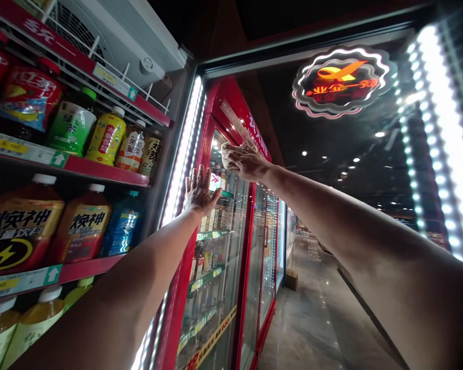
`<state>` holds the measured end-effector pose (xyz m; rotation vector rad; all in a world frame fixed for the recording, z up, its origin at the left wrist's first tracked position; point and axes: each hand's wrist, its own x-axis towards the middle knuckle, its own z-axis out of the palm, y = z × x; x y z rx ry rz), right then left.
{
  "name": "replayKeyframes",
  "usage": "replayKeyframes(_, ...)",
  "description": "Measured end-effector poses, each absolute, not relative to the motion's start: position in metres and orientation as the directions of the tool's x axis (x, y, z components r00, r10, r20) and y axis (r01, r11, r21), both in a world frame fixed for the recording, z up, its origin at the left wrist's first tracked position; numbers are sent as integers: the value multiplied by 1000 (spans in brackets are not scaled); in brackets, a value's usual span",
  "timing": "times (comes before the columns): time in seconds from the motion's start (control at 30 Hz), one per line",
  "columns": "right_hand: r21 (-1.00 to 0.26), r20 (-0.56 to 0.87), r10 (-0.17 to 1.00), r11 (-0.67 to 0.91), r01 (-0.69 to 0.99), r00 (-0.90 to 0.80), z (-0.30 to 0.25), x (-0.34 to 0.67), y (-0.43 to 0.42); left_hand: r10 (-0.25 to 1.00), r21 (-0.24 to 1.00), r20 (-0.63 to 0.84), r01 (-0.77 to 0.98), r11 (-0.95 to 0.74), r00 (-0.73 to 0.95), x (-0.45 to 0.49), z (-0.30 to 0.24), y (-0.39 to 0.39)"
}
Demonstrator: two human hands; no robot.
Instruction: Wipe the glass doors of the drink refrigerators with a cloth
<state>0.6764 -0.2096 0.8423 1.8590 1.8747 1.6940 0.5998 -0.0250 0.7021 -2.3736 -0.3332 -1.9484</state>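
Note:
My left hand (199,191) lies flat with fingers spread against the glass door (219,267) of a red drinks fridge, near its left frame. Higher up, my right hand (244,160) presses a pale cloth (227,154) against the top of the same glass, just under the red header (241,118). The fingers of that hand are closed over the cloth. Behind the glass, shelves of bottles (210,257) show dimly.
To the left is an open cooler with red shelves (100,172) packed with bottled drinks. A lit strip (183,154) runs down its edge. More fridge doors (270,246) line the aisle, a cardboard box (292,280) sits on the floor, and a glowing sign (341,82) hangs above.

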Motion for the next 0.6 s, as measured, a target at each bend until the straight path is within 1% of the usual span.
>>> replayKeyframes(0.07,617,680,675,-317,720,-286,848,683,-226,118,85,978,189,-978,172,600,702,-24)
replayKeyframes(0.17,521,801,538,-411,748,-262,852,692,-248,113,84,981,181,-980,159,600,701,-24)
replayKeyframes(0.2,513,812,520,-420,749,-265,849,694,-252,116,87,981,179,-980,156,600,701,-24)
replayKeyframes(0.27,563,767,569,-376,736,-296,838,697,-256,119,90,980,182,-979,158,600,701,-25)
replayKeyframes(0.33,643,666,662,-275,715,-344,826,700,-261,125,92,978,192,-977,168,600,701,-25)
replayKeyframes(0.4,685,597,709,-206,699,-375,823,705,-272,135,97,975,205,-974,179,599,702,-26)
replayKeyframes(0.47,669,630,686,-242,703,-363,830,712,-287,143,102,973,216,-971,181,599,702,-26)
replayKeyframes(0.57,575,767,559,-383,723,-314,839,721,-309,143,103,975,229,-968,168,599,702,-27)
replayKeyframes(0.6,551,794,528,-413,725,-303,837,722,-314,145,105,976,233,-967,163,599,702,-27)
